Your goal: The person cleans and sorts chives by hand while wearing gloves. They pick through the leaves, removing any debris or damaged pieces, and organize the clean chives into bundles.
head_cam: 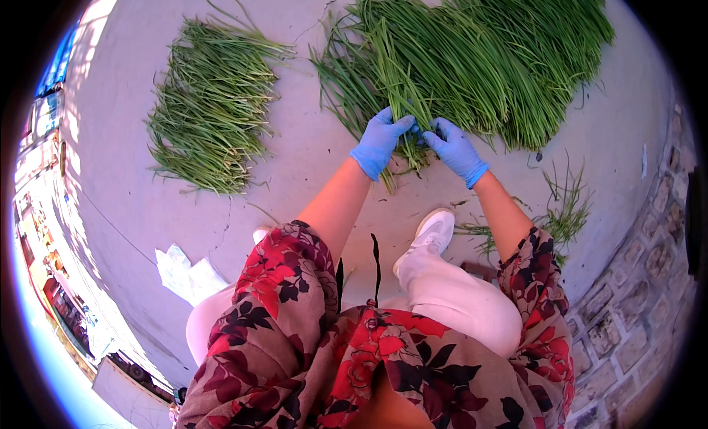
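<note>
My left hand (383, 138), in a blue disposable glove, grips a small bunch of long green leaves (394, 77), which look like garlic chives. Its fingers close around the stems near their lower ends. Close by on the right, my right hand (454, 148), gloved the same way, has its thumb and fingertips at the stem ends of the bunch; whether it pinches them is partly hidden. Just beyond both hands lies a large heap of the same leaves (470, 69), spread over the concrete floor. A few loose stems hang below the left hand.
A second, flatter pile of leaves (215, 105) lies on the left. Scattered scraps (567, 207) lie near my right forearm. A white plastic bag (191, 274) rests by my left knee. My white shoe (434, 232) stands below the hands. A stone wall (636, 313) curves along the right.
</note>
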Demonstrator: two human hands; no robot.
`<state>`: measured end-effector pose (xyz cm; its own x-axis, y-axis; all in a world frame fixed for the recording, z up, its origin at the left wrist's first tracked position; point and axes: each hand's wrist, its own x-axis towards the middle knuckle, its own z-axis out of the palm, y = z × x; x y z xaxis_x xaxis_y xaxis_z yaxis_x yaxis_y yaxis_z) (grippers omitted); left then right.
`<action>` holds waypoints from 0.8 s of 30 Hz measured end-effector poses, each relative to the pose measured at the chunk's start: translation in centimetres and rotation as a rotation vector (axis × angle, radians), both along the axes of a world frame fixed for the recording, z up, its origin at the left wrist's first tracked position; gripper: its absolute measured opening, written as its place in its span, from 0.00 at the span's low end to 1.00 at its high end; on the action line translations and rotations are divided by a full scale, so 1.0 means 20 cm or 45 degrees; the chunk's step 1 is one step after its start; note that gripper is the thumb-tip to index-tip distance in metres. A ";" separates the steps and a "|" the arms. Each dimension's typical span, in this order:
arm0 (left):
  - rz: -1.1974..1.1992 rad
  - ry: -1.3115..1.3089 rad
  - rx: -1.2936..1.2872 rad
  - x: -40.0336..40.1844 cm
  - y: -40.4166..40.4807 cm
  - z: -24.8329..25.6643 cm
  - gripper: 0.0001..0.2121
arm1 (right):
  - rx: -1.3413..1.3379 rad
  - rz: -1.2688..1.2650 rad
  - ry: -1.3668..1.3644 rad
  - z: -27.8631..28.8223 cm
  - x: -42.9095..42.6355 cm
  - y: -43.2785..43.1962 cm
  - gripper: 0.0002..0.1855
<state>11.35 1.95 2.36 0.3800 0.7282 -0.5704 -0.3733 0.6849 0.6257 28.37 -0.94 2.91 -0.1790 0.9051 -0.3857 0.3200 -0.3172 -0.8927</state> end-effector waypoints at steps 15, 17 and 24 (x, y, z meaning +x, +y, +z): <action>0.316 -0.297 -0.300 -0.03 -0.03 0.01 0.11 | 0.835 0.545 -1.265 0.05 -0.07 -0.15 0.17; 0.342 -0.304 -0.292 -0.06 0.00 0.01 0.10 | 0.720 0.514 -1.180 0.04 -0.05 -0.17 0.17; 0.390 -0.473 -0.160 -0.16 0.08 -0.03 0.11 | -0.013 0.105 -0.440 -0.02 0.19 -0.35 0.12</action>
